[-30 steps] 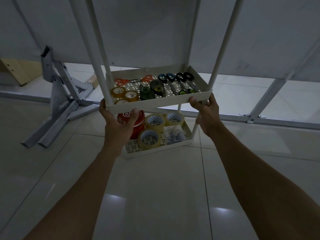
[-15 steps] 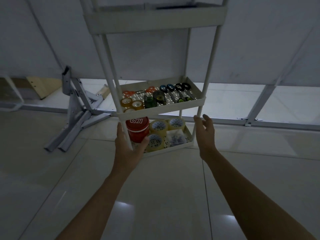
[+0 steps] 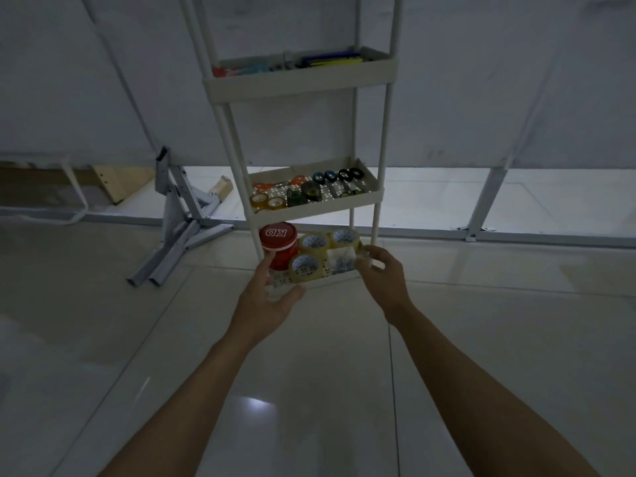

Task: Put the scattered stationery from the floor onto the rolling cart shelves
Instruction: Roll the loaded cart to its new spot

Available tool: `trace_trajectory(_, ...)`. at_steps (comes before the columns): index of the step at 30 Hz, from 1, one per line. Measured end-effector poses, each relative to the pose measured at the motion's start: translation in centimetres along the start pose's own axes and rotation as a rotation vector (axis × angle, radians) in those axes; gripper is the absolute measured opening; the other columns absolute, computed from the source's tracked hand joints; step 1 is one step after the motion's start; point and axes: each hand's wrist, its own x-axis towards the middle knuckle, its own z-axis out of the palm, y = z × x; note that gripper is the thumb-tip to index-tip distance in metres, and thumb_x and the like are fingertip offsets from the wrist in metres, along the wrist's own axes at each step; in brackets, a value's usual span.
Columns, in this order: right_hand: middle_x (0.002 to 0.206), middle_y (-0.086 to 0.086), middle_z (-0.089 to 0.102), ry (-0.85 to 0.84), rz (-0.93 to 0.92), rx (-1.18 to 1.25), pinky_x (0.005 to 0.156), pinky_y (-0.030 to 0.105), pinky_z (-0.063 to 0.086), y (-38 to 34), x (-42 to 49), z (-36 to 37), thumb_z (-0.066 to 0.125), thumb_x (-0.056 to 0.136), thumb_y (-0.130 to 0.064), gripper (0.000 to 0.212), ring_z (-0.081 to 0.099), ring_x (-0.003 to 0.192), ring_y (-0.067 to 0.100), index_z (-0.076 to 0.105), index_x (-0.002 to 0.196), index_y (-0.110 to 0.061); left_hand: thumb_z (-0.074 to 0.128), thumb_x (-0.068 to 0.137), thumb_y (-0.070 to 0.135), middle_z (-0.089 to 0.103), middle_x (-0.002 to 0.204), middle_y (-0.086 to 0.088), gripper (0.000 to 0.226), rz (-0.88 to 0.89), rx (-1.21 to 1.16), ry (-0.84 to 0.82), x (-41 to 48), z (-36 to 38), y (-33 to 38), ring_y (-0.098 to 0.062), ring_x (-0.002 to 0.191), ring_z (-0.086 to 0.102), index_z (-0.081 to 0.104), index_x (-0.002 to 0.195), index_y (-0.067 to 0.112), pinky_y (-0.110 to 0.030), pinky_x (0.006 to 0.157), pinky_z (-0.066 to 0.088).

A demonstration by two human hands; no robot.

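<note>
While tape rolls are kept on the bottom shelf of the rolling cart, the left hand and right hand are held before it, fingers relaxed, nothing gripped.

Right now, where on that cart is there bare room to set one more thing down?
Bottom shelf: crowded; only its near-left corner, before the red jar and beside the nearest tape roll, shows bare mesh. Middle shelf: a narrow strip between the orange scissors and the small tape rolls. Top shelf: floor hidden.
</note>
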Motion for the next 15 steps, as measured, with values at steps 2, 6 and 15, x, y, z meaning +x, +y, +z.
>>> trace_trajectory(2,0.123,0.0,0.063,-0.023,0.009,-0.072,0.091,0.042,0.055,1.1,0.1,-0.1,0.074,0.074,-0.045,0.059,0.063,0.108,0.025,0.061,0.125,-0.02,0.074,0.078,0.053,0.047,0.131,0.004,0.091,-0.033,-0.001,0.015,-0.1,1.0,-0.8,-0.018,0.117,0.05,0.018,0.15,0.045,-0.032,0.092,0.045)
trace_trajectory(6,0.13,0.004,0.057,-0.064,0.025,-0.236,0.098,0.043,0.05,3.7,1.5,-1.1,0.076,0.082,-0.031,0.056,0.056,0.115,0.023,0.055,0.131,-0.016,0.078,0.075,0.049,0.044,0.141,0.001,0.107,-0.075,-0.017,0.018,1.2,3.6,-2.7,-0.015,0.117,0.047,0.004,0.152,0.04,-0.031,0.092,0.043)
trace_trajectory(15,0.145,0.009,0.045,-0.113,0.142,-0.287,0.105,0.045,0.044,10.2,9.1,0.0,0.082,0.077,-0.025,0.085,0.046,0.13,0.027,0.033,0.145,-0.013,0.081,0.074,0.044,0.004,0.162,-0.012,0.127,-0.276,0.053,0.051,9.1,8.7,-9.7,-0.026,0.147,0.017,-0.014,0.154,0.015,-0.038,0.116,0.027)
